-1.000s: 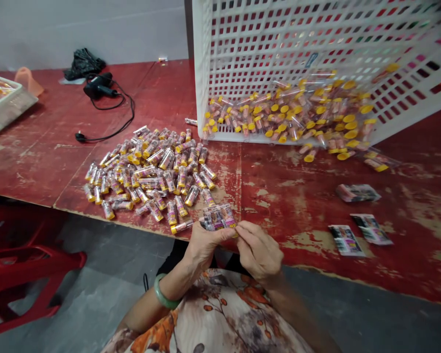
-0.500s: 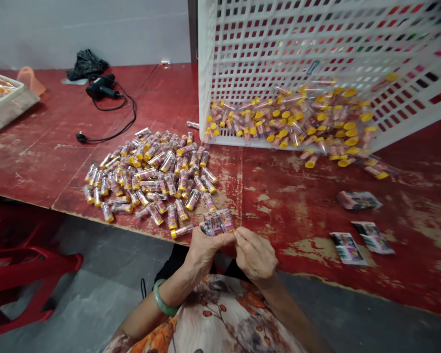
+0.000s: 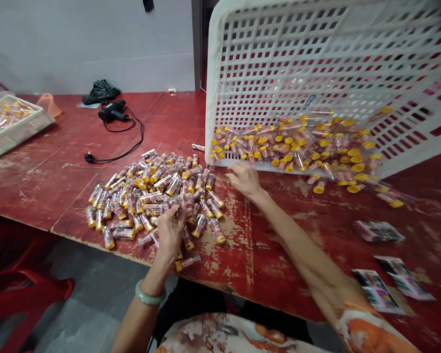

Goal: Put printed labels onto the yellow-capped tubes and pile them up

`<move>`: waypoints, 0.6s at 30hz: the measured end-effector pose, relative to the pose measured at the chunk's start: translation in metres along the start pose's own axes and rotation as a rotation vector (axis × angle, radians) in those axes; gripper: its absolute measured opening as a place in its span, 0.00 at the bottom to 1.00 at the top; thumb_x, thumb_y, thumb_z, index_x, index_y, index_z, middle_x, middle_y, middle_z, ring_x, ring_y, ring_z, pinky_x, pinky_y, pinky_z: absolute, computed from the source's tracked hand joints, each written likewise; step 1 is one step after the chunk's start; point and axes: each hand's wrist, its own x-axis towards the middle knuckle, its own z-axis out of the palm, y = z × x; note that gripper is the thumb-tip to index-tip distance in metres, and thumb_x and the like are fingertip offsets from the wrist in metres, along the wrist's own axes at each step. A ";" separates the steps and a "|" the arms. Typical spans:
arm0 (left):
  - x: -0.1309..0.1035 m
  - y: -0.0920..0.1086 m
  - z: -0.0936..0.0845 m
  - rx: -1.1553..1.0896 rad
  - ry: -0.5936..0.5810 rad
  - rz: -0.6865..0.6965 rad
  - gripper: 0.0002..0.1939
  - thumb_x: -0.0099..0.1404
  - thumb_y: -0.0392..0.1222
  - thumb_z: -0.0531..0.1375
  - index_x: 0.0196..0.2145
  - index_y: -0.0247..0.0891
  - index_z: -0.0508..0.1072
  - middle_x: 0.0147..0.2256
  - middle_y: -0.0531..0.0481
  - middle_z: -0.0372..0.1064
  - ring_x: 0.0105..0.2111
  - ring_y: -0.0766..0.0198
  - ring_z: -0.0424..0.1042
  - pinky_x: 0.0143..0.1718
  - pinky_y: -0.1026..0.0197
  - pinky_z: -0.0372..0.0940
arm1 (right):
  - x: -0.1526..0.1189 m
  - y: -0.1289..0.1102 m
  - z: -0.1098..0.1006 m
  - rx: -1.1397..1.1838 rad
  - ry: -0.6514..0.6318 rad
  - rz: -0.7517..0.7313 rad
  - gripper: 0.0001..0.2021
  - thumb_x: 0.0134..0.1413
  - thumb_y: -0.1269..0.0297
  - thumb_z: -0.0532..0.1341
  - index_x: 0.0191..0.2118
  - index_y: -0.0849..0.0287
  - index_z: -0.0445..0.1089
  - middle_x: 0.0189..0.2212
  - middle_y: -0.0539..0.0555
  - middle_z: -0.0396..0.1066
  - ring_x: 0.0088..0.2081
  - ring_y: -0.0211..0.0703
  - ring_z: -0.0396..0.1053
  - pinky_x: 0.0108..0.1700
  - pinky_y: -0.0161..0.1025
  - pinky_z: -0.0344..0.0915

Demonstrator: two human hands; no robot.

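A wide heap of small clear tubes with yellow caps (image 3: 150,196) lies on the red table. My left hand (image 3: 171,228), below a green bangle, is over the heap's right front part, its fingers closed on a small printed packet (image 3: 183,203), partly blurred. My right hand (image 3: 243,179) reaches over the table between the heap and the tipped white basket (image 3: 213,88). Its fingers are bent and blurred, and whether they hold anything cannot be made out. More yellow-capped tubes (image 3: 297,142) fill the basket's lower side, some spilling out at the front.
Printed packets (image 3: 378,231) lie at the right, with two flat ones (image 3: 404,277) nearer the edge. Back left are a black heat gun (image 3: 112,112) with its cord, a black bag (image 3: 101,92) and a white tray (image 3: 18,125). A red stool (image 3: 25,284) stands lower left.
My hands have parted: the left moved left onto the heap with the packet, the right forward toward the basket. The view has tilted up, so the table things appear lower.
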 end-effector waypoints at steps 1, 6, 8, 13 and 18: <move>0.003 -0.002 0.001 0.035 0.022 0.035 0.13 0.60 0.48 0.58 0.25 0.37 0.75 0.19 0.54 0.64 0.21 0.67 0.59 0.26 0.65 0.54 | 0.023 -0.003 0.010 -0.016 -0.002 0.040 0.12 0.56 0.64 0.54 0.38 0.63 0.73 0.39 0.60 0.73 0.43 0.49 0.69 0.44 0.40 0.62; 0.002 0.000 0.008 -0.046 0.195 0.036 0.12 0.62 0.46 0.57 0.35 0.39 0.78 0.31 0.45 0.75 0.30 0.60 0.70 0.35 0.61 0.60 | 0.081 -0.027 0.058 -0.027 -0.032 0.149 0.16 0.55 0.65 0.53 0.47 0.64 0.69 0.43 0.64 0.71 0.43 0.52 0.69 0.43 0.42 0.62; 0.000 0.005 0.008 -0.224 0.276 -0.058 0.12 0.60 0.47 0.59 0.36 0.39 0.78 0.32 0.45 0.75 0.32 0.59 0.71 0.36 0.60 0.63 | 0.084 -0.027 0.066 -0.015 -0.051 0.166 0.20 0.50 0.68 0.55 0.50 0.65 0.67 0.46 0.66 0.69 0.45 0.54 0.68 0.44 0.43 0.62; -0.002 0.024 0.001 -0.854 0.188 -0.522 0.14 0.55 0.50 0.63 0.29 0.34 0.75 0.20 0.54 0.67 0.18 0.68 0.64 0.21 0.65 0.61 | 0.060 0.004 0.041 0.087 -0.031 0.235 0.24 0.43 0.69 0.56 0.50 0.66 0.66 0.46 0.68 0.68 0.44 0.58 0.68 0.44 0.49 0.62; -0.015 0.045 0.001 -1.189 -0.069 -0.690 0.14 0.52 0.47 0.66 0.30 0.32 0.74 0.22 0.49 0.71 0.21 0.65 0.70 0.25 0.63 0.66 | -0.027 0.019 -0.008 0.463 -0.078 0.308 0.19 0.46 0.59 0.52 0.44 0.63 0.65 0.31 0.58 0.71 0.26 0.43 0.67 0.24 0.38 0.63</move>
